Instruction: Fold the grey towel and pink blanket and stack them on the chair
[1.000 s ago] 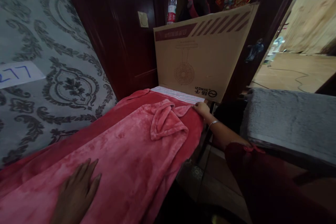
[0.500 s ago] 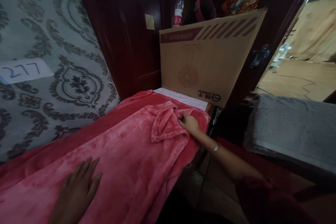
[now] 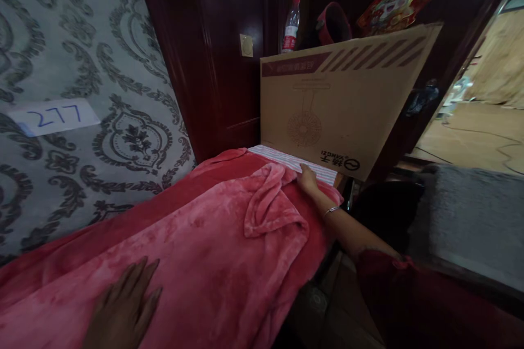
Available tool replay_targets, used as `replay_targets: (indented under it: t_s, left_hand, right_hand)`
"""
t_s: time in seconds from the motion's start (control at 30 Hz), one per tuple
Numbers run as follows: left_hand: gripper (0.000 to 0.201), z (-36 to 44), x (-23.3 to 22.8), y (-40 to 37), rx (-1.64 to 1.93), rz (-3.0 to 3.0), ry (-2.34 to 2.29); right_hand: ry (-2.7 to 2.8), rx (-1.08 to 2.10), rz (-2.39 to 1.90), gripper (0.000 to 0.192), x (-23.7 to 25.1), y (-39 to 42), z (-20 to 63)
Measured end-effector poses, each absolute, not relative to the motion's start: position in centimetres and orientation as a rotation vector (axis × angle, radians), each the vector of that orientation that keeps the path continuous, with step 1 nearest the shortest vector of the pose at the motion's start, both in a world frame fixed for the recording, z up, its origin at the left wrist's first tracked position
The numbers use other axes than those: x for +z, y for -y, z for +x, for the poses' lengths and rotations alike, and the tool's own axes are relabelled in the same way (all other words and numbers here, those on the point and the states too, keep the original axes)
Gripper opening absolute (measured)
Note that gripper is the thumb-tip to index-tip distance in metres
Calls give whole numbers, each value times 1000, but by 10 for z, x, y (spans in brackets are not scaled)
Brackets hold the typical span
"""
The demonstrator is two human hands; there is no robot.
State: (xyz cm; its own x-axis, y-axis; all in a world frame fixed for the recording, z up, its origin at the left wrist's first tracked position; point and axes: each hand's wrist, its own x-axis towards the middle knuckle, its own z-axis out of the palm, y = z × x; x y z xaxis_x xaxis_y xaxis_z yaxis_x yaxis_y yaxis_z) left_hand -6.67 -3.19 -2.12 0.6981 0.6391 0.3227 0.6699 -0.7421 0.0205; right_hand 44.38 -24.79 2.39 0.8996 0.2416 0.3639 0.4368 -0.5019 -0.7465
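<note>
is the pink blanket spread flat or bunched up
Mostly spread flat, but the pink blanket is bunched into a fold by the right hand.

1. a home, a cramped bedroom corner.
2. grey damask wallpaper [image 3: 82, 65] on the left, dark wooden door panels [image 3: 221, 54] behind.
3. red fleece blanket [image 3: 213, 251] over a narrow bed; cardboard fan box [image 3: 339, 98] far.

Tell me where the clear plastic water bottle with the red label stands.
In the head view, the clear plastic water bottle stands top centre, behind the upper left corner of the tall brown cardboard box, against the dark wooden panelling.
</note>
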Motion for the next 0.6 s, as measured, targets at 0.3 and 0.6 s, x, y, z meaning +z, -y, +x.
replay_targets:
  t_s: [0.3,0.6]
  left_hand:
    - [71,-68,-29,29,-518,-2746,1029]
    - [67,-73,-33,29,-544,-2760,997]
  right_hand:
    - [460,119,-1878,36,5,222,427]
    - [299,521,-1461,30,19,165,447]
